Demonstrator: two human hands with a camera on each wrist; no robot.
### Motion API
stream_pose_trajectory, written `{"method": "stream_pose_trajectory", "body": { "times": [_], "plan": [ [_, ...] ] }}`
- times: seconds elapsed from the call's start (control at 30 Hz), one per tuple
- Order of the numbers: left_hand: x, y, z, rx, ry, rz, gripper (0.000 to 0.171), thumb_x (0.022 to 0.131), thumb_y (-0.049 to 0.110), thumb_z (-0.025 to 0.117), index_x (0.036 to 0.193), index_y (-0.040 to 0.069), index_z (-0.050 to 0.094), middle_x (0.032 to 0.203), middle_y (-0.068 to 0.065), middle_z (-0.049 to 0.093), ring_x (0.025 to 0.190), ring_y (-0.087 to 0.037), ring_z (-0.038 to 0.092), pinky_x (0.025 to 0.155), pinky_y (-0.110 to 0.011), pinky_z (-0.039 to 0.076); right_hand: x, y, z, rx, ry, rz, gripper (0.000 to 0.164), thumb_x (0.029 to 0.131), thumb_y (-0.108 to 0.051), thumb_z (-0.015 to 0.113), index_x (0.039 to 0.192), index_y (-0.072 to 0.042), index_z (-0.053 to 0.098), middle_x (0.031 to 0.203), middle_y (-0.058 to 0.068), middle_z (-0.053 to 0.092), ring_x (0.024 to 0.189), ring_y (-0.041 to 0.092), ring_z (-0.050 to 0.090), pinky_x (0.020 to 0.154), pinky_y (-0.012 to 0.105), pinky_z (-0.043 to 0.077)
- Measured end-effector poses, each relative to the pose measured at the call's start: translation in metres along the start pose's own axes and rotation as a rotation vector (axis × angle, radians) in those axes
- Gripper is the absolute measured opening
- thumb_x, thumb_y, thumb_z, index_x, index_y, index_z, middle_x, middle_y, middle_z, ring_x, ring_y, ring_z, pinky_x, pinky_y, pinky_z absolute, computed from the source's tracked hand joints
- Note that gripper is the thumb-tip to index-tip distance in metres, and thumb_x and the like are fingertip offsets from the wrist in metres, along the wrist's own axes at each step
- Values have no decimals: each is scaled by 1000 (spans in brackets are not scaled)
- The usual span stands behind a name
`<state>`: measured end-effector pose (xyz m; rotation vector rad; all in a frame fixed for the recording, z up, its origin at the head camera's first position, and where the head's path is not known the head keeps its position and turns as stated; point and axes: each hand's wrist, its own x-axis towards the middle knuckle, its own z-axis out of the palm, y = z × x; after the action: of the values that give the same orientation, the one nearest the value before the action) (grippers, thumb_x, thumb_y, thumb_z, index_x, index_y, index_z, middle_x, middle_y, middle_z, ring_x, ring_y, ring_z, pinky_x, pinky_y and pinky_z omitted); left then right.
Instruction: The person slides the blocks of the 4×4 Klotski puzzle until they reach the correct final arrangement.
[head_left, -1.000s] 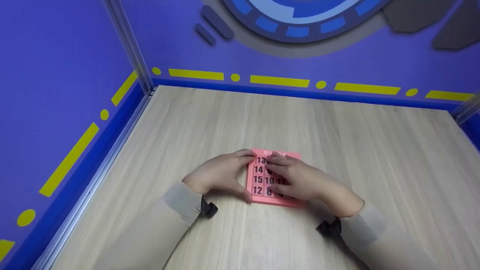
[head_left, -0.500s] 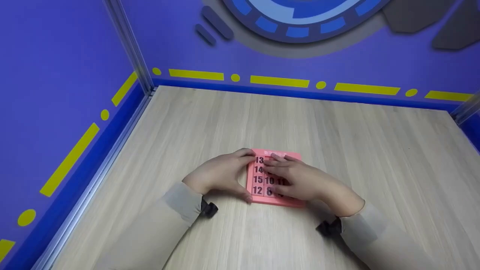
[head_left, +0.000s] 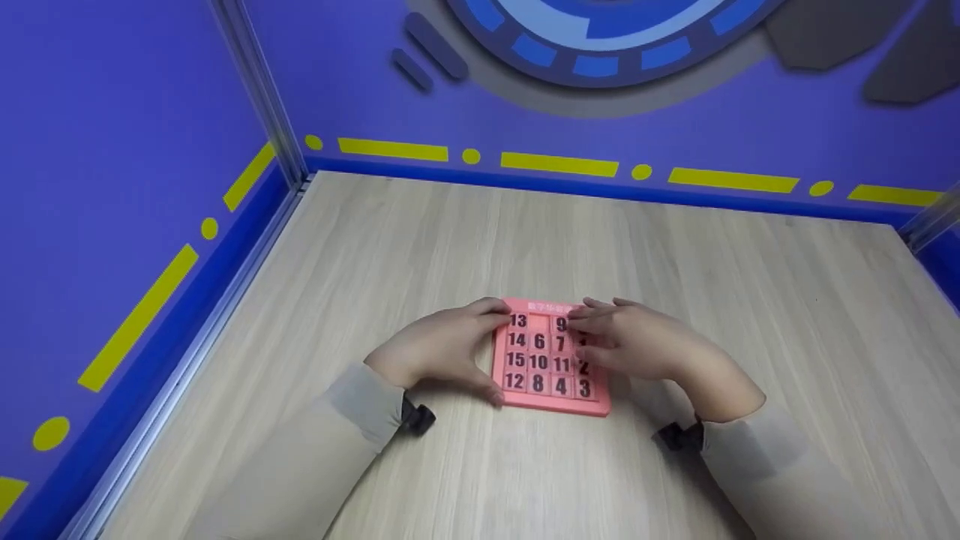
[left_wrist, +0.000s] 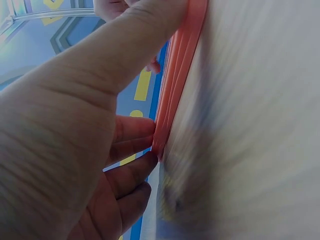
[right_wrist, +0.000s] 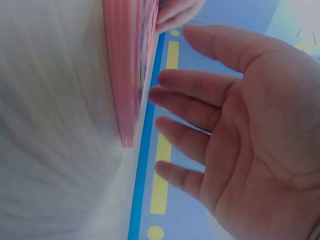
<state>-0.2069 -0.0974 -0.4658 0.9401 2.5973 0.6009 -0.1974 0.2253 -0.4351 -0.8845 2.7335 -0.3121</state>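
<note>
A pink number slide puzzle (head_left: 555, 405) lies flat on the wooden table, its black-numbered tiles in a square frame. The top row shows 13, a vacant slot (head_left: 539, 322), then the 9 tile (head_left: 561, 325); my right hand hides that row's last place. Along the bottom run 12, 8, 4 and 3. My left hand (head_left: 446, 345) grips the frame's left side, thumb at the near corner and fingers at the far one. Over the right column hovers my right hand (head_left: 637, 341), fingers extended with fingertips near the 9. The right wrist view shows its palm (right_wrist: 265, 150) with nothing held.
The pale wooden table (head_left: 420, 240) extends around the puzzle. A blue-purple wall (head_left: 360, 97) with yellow dashes stands behind it, and another panel (head_left: 112, 150) rises at the left. A metal post (head_left: 259, 82) joins them in the corner.
My right hand has shifted right and slightly away, uncovering the middle columns and the vacant slot in the top row. The left hand and the frame have stayed in place.
</note>
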Motion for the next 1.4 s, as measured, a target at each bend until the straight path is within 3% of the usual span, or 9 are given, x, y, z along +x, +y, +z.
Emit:
{"method": "stream_pose_trajectory", "body": {
  "times": [0.3, 0.9, 1.4],
  "plan": [
    [0, 0, 0, 0, 5, 5, 130, 72, 71, 100, 176, 18, 43, 184, 3, 39, 169, -26, 44, 140, -43, 38, 2, -2, 1, -24, -19, 3, 53, 112, -38, 69, 158, -12, 68, 167, 12, 63, 168, 39, 44, 140, 70, 30],
    [2, -2, 1, 6, 4, 4, 128, 73, 71, 99, 176, 18, 44, 182, 4, 41, 165, -24, 49, 138, -42, 42, 6, -9, 14, 29, -48, 4, 70, 112, -48, 68, 170, -13, 52, 181, 7, 46, 175, 37, 31, 142, 64, 29],
    [0, -1, 2, 2, -2, -6, 129, 73, 71, 99, 176, 19, 43, 184, 3, 39, 167, -25, 46, 139, -43, 41, 7, -10, 17, 31, -49, -28, 72, 111, -47, 69, 171, -11, 51, 183, 8, 42, 175, 38, 30, 143, 63, 28]
  ]
}}
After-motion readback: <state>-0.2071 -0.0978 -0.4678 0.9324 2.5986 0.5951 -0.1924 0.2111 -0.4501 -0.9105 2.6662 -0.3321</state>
